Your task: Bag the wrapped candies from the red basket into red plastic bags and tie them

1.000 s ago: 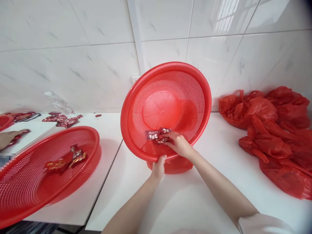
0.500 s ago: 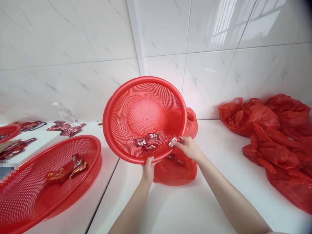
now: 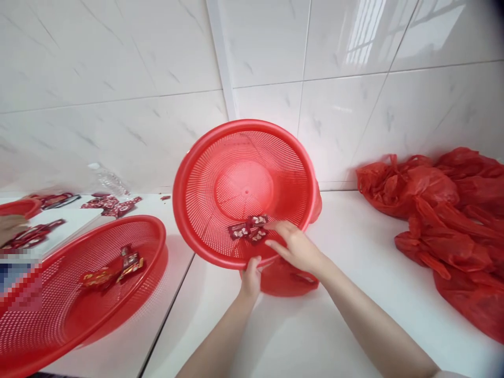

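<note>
A round red plastic basket [image 3: 244,123] is tilted up to face me. My left hand [image 3: 251,278] is closed on its lower rim, thumb on the near side. Inside, low on the mesh wall, lie three small dark red packets [image 3: 239,231]. My right hand [image 3: 293,244] reaches over the basket's lower right rim with thumb and fingers apart; its fingertips are at the rightmost packets, and nothing is held in it. Behind and below the basket sits a red plastic bag [image 3: 287,281], partly hidden by the basket and my hands.
A second red basket [image 3: 153,226] at left holds several wrapped packets. Another person's hand [image 3: 11,228] is at the far left near more packets [image 3: 33,236]. A clear bottle [image 3: 108,178] lies by the wall. Several red plastic bags [image 3: 441,210] are heaped at right.
My right hand has let go of the small packet it held and moved into the basket, fingers now apart. The basket has shifted slightly right in the view.
</note>
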`<state>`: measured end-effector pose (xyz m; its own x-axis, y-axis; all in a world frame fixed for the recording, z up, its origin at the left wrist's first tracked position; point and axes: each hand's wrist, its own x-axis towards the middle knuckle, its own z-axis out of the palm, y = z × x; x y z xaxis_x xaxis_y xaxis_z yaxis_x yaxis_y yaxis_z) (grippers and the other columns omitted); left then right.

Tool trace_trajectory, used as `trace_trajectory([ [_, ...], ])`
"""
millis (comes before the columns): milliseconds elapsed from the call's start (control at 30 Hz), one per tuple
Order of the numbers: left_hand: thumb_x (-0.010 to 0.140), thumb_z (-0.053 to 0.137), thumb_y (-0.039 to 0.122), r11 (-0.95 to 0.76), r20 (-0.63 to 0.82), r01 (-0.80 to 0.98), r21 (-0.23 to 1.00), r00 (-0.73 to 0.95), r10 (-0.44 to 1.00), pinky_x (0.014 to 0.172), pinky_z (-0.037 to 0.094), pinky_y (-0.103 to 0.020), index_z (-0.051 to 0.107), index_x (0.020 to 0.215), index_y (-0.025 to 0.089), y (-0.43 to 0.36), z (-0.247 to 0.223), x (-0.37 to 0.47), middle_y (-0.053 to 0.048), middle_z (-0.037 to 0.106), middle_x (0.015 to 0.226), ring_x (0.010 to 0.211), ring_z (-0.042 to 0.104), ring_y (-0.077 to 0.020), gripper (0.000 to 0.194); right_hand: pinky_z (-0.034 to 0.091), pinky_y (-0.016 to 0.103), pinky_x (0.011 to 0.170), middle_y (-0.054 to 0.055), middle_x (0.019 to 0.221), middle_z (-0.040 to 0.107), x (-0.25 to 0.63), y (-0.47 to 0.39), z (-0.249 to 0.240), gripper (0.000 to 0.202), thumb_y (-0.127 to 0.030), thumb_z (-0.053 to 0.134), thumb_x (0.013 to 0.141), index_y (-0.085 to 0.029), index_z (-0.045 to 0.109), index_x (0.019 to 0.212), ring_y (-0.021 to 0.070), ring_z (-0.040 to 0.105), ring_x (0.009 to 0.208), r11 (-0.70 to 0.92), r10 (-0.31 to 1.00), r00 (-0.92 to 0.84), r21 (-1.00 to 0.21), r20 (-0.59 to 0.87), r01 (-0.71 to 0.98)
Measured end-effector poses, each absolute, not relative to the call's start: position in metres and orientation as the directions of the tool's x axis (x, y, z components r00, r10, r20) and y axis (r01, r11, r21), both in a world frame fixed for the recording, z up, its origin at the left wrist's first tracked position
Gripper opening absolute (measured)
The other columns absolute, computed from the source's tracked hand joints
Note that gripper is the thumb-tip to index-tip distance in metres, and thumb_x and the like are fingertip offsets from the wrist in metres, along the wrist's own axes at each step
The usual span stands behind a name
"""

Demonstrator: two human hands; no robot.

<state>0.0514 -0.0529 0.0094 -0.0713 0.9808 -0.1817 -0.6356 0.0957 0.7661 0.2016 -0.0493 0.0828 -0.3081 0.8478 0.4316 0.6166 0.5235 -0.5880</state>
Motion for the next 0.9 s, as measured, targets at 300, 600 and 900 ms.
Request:
trace_trajectory([
  [300, 0.057, 0.064, 0.026, 0.097, -0.147, -0.632, 0.769, -0.027, 0.989, 0.081, 0.052, -0.040, 0.069, 0.087, 0.016, -0.047, 0.020, 0.039, -0.005, 0.072, 0.086, 0.090, 0.067, -0.0274, 0.032, 0.049, 0.036, 0.090, 0.006, 0.114, 0.067, 0.200, -0.049, 0.076, 0.027, -0.023, 0.057, 0.090, -0.024, 0.065, 0.115, 0.0212, 0.059, 0.107, 0.684, 0.729, -0.537, -0.491, 0.426, 0.539],
  [600, 0.064, 0.059, 0.029, 0.088, -0.130, -0.636, 0.767, -0.019, 0.991, 0.090, 0.050, -0.047, 0.069, 0.086, 0.015, -0.035, 0.027, 0.027, -0.011, 0.072, 0.093, 0.105, 0.063, -0.0333, 0.028, 0.052, 0.031, 0.078, 0.003, 0.102, 0.074, 0.219, -0.044, 0.089, 0.022, -0.030, 0.057, 0.090, -0.024, 0.070, 0.108, 0.0201, 0.068, 0.088, 0.445, 0.895, -0.280, -0.746, 0.348, 0.495],
  [900, 0.061, 0.061, 0.028, 0.100, -0.139, -0.628, 0.772, -0.014, 0.990, 0.091, 0.050, -0.047, 0.068, 0.089, 0.017, -0.043, 0.025, 0.040, -0.009, 0.072, 0.093, 0.109, 0.062, -0.0332, 0.031, 0.050, 0.037, 0.093, 0.009, 0.114, 0.067, 0.217, -0.047, 0.094, 0.029, -0.034, 0.046, 0.097, -0.022, 0.064, 0.116, 0.0215, 0.063, 0.106, 0.541, 0.828, -0.237, -0.615, 0.507, 0.574],
])
